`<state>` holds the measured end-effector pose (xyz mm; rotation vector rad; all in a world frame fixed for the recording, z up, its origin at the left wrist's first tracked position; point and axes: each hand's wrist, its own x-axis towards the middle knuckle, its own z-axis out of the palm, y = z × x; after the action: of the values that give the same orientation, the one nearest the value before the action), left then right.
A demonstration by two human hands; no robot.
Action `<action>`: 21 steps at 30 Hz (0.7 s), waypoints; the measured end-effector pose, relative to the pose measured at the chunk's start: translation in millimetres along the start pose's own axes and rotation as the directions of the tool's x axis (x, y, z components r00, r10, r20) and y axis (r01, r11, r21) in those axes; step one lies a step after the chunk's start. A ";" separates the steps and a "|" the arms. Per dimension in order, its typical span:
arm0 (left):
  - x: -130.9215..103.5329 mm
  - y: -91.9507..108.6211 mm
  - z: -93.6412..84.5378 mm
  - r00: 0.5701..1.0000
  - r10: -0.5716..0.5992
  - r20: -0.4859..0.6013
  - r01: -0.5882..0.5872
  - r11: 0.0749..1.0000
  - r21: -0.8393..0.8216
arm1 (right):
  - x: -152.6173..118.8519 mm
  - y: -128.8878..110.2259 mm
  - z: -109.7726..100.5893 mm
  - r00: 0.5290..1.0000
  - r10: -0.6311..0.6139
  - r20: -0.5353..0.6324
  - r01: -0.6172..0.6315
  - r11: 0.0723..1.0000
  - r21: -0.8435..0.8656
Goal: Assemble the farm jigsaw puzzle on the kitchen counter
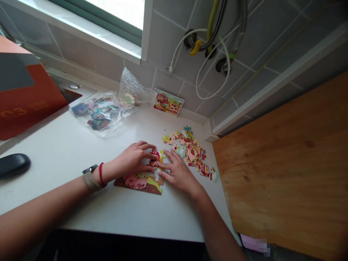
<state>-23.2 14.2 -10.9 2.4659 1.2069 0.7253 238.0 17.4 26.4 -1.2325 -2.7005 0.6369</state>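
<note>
A partly joined jigsaw point(138, 183) with pink and green shapes lies on the white counter. My left hand point(137, 158), with a watch and a red cord at the wrist, rests over its upper part, fingers spread and fingertips on the pieces. From the right, my right hand point(176, 170) reaches to the jigsaw's right edge, its fingers apart and touching pieces there. Between the hands, red and brown pieces point(154, 164) show. Loose puzzle pieces point(191, 152) are heaped just right of my right hand. What lies under my palms is hidden.
Clear bags of pieces point(102, 112) lie at the back left. A farm picture card point(168, 102) leans on the tiled wall. An orange box point(27, 94) and a black mouse point(15, 165) are at the left; a wooden board point(285, 163) borders the counter's right side.
</note>
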 end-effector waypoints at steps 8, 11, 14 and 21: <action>0.8 1.0 5.8 1.000 -0.005 -0.028 0.005 1.000 0.007 | 3.1 1.5 10.3 0.982 -0.126 -0.144 0.121 0.992 -0.043; 1.5 1.9 7.2 1.000 0.007 -0.012 -0.007 1.000 0.015 | 3.8 5.7 3.7 0.977 -0.122 -0.173 0.120 0.993 -0.021; 1.5 2.7 6.1 1.000 0.016 0.015 -0.016 1.000 0.018 | 0.6 27.1 -11.7 0.957 -0.029 -0.289 0.028 1.000 -0.007; -0.3 10.7 -1.0 0.999 0.018 0.044 -0.018 1.000 0.002 | -20.4 130.0 -29.0 0.794 0.320 -0.516 -0.396 0.917 -0.040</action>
<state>-17.0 7.6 -5.1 2.4844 1.1719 0.6704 350.0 87.7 0.3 -1.6941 -2.1228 0.1060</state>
